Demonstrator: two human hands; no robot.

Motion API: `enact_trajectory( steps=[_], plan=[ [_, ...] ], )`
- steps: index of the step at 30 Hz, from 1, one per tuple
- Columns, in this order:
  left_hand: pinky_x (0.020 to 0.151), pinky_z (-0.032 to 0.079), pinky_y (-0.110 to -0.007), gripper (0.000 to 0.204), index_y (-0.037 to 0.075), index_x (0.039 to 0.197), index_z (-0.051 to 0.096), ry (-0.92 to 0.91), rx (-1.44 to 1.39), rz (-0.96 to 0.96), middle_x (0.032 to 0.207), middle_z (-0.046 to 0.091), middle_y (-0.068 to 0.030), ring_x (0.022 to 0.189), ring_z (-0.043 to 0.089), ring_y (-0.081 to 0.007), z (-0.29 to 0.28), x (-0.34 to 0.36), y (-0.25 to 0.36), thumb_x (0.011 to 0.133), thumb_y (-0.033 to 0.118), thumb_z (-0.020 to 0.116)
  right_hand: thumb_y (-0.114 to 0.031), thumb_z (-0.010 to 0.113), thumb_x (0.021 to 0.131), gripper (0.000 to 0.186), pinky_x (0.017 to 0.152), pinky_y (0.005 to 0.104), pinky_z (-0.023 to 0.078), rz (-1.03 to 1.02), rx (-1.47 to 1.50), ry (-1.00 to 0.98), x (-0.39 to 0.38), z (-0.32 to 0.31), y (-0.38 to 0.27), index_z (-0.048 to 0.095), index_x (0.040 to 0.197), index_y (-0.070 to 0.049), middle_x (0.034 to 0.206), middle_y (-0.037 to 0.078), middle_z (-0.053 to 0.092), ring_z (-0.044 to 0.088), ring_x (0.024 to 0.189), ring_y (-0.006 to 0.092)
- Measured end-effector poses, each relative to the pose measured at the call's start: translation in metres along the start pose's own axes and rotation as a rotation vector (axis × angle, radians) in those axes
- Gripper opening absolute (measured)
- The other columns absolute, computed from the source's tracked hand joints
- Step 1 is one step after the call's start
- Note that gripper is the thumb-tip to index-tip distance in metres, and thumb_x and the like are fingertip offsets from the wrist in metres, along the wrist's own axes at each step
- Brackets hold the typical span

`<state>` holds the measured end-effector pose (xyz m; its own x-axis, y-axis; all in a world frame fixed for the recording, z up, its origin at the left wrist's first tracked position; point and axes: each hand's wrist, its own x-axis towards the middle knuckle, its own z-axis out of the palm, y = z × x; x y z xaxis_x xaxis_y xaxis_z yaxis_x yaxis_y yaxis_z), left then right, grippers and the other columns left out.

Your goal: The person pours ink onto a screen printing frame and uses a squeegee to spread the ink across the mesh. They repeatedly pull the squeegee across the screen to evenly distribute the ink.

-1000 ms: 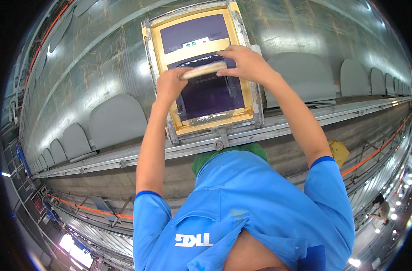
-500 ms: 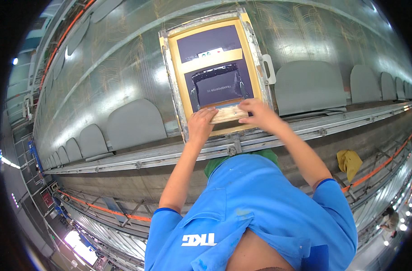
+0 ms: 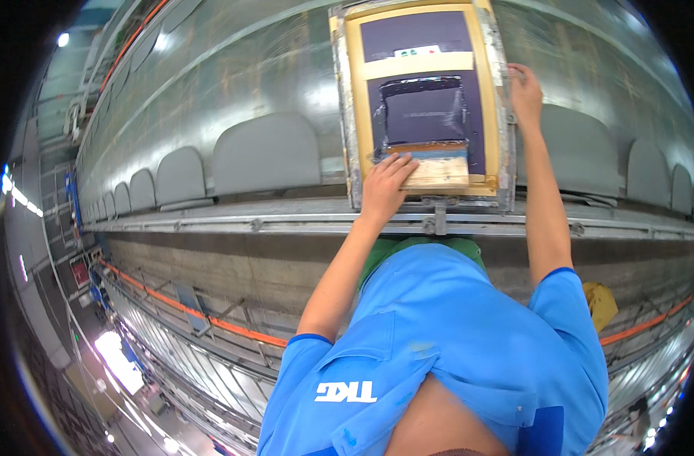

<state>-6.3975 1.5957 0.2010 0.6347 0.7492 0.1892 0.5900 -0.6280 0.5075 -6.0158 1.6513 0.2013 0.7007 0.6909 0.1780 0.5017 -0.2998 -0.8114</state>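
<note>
A screen-printing frame (image 3: 344, 99) with a worn metal rim and yellow tape lies in front of me. Inside it is a dark purple mesh (image 3: 476, 114), with a glossy dark ink outline (image 3: 423, 85) on it. A squeegee (image 3: 442, 173) with a pale wooden grip rests at the frame's near end. My left hand (image 3: 387, 182) grips the squeegee's left end, fingers on top. At the frame's right side, my right hand (image 3: 526, 95) has its fingers curled round the side handle, which they mostly hide.
Grey round-topped fabric-like panels (image 3: 267, 156) lie in a row on the metal table, to both sides of the frame. A metal rail (image 3: 309, 222) runs along the near edge, a clamp-like fitting (image 3: 436, 220) on it below the frame. A yellow cloth (image 3: 601, 305) is at lower right.
My right hand has let go of the squeegee and moved right to the frame's side handle. My left hand stays on the squeegee. The view has shifted, so the frame appears farther right and higher.
</note>
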Motion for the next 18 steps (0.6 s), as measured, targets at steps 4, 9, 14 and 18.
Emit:
enact_trajectory(
  steps=[4, 9, 14, 18],
  plan=[
    [0.104, 0.047, -0.041, 0.063, 0.016, 0.127, 0.069, 0.022, 0.004, -0.047, 0.136, 0.065, -0.0026, 0.129, 0.057, -0.0259, -0.031, -0.017, -0.021, 0.067, -0.002, 0.073, -0.029, 0.060, 0.098, 0.025, 0.076, 0.0392, 0.051, 0.055, 0.058, -0.038, -0.022, 0.029, -0.049, 0.072, 0.112, -0.011, 0.088, 0.016, 0.072, 0.068, 0.079, 0.0299],
    [0.099, 0.047, -0.042, 0.058, 0.014, 0.124, 0.070, -0.008, 0.007, -0.116, 0.132, 0.067, -0.0035, 0.127, 0.058, -0.0275, -0.109, -0.052, -0.139, 0.068, -0.002, 0.070, -0.027, 0.060, 0.099, 0.023, 0.068, 0.0383, 0.047, -0.035, 0.126, -0.028, -0.087, 0.154, -0.124, 0.071, 0.112, -0.010, 0.076, 0.015, 0.065, 0.058, 0.065, 0.0233],
    [0.098, 0.048, -0.041, 0.059, 0.015, 0.125, 0.070, -0.030, 0.078, -0.060, 0.132, 0.067, -0.0037, 0.125, 0.059, -0.0265, -0.156, -0.084, -0.214, 0.068, -0.001, 0.072, -0.028, 0.060, 0.100, 0.024, 0.067, 0.0361, 0.046, -0.002, 0.241, -0.042, -0.131, 0.226, -0.153, 0.071, 0.112, -0.010, 0.077, 0.013, 0.065, 0.057, 0.067, 0.0207],
    [0.098, 0.050, -0.040, 0.060, 0.017, 0.124, 0.071, -0.032, 0.131, -0.001, 0.131, 0.068, -0.0034, 0.123, 0.061, -0.0264, -0.147, -0.083, -0.221, 0.067, -0.001, 0.072, -0.030, 0.058, 0.101, 0.027, 0.068, 0.0370, 0.047, -0.062, 0.103, -0.033, -0.128, 0.235, -0.137, 0.071, 0.115, -0.010, 0.084, 0.014, 0.066, 0.058, 0.069, 0.0230]
  ],
)
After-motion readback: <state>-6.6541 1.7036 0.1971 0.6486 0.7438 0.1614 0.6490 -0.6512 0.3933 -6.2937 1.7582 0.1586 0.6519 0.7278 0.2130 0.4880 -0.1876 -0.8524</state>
